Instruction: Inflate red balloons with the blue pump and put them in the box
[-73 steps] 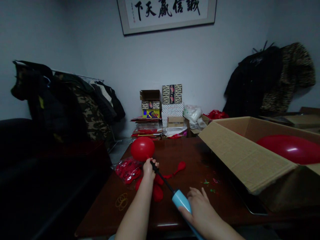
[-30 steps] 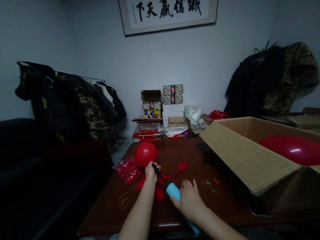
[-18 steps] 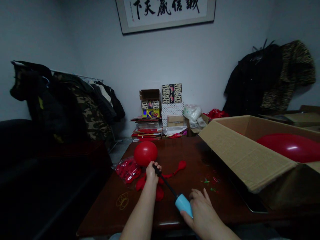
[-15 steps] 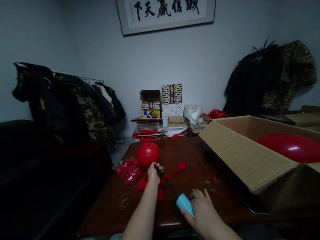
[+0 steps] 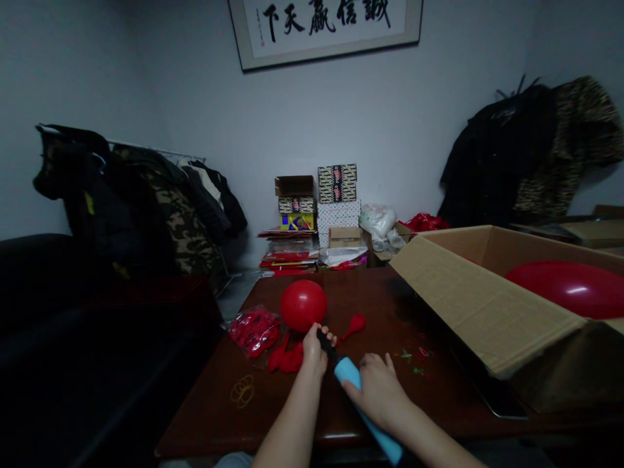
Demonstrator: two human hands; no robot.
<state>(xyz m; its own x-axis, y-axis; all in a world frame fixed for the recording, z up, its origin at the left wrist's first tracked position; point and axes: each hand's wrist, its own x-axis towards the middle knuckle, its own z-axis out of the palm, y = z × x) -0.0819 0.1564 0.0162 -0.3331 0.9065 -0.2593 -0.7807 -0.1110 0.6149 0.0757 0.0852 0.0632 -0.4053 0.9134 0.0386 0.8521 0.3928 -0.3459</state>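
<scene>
My left hand (image 5: 315,342) is closed around the black nozzle end of a hand pump, pinching the neck of a partly inflated red balloon (image 5: 303,305) that sticks up just beyond it. My right hand (image 5: 377,390) is wrapped round the light blue pump barrel (image 5: 349,372), which is pushed in close to the left hand. Both hands are over the dark wooden table (image 5: 341,416).
Several flat red balloons (image 5: 287,359) and a clear bag of them (image 5: 253,329) lie left of the hands; one more (image 5: 355,323) lies beyond. Rubber bands (image 5: 242,391) sit front left. An open cardboard box (image 5: 468,302) holding a large red balloon (image 5: 570,288) fills the right. Stacked boxes (image 5: 335,201) stand behind.
My right hand pushed the blue barrel forward to the left hand, hiding the black rod. The red balloon has grown slightly since the first frame. Both hands have shifted a little right in the picture.
</scene>
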